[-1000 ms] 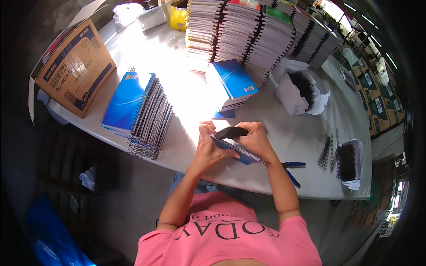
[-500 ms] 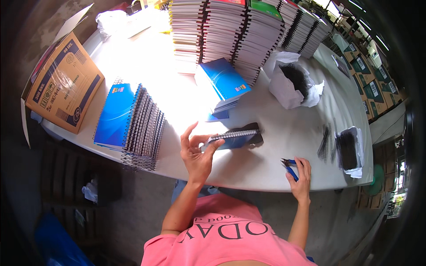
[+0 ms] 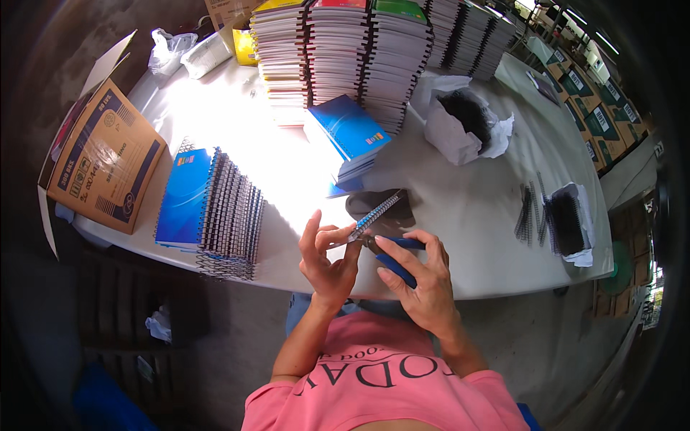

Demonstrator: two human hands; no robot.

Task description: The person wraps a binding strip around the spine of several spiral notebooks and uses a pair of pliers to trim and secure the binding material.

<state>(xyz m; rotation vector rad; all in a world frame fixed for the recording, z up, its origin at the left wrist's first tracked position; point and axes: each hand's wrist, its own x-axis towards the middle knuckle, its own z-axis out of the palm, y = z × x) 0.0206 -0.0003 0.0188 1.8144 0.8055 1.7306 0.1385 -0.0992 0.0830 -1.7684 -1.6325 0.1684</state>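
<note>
Over the near middle of the table, my left hand (image 3: 328,270) is closed on a blue notebook (image 3: 377,213). The notebook is held on edge, so its spiral binding faces up. My right hand (image 3: 424,284) grips blue-handled wire cutters (image 3: 400,273), whose jaws sit at the near end of the spiral. Fingers partly hide whether the jaws touch the wire. To the left stands a stack of blue spiral notebooks (image 3: 188,205) with their coils turned to the right. Beyond my hands lies a pile of blue-covered books (image 3: 350,131), with no coils visible on them.
Tall stacks of bound books (image 3: 334,65) rise at the back. A cardboard box (image 3: 108,158) stands at the left. Wrapped black coils (image 3: 466,118) lie back right; another coil bundle (image 3: 564,223) and loose coils (image 3: 528,215) lie near the right edge of the white table (image 3: 467,230).
My right hand has brought the wire cutters left to the notebook's near end. The notebook has tilted, its far end swinging up and away. The view has shifted slightly.
</note>
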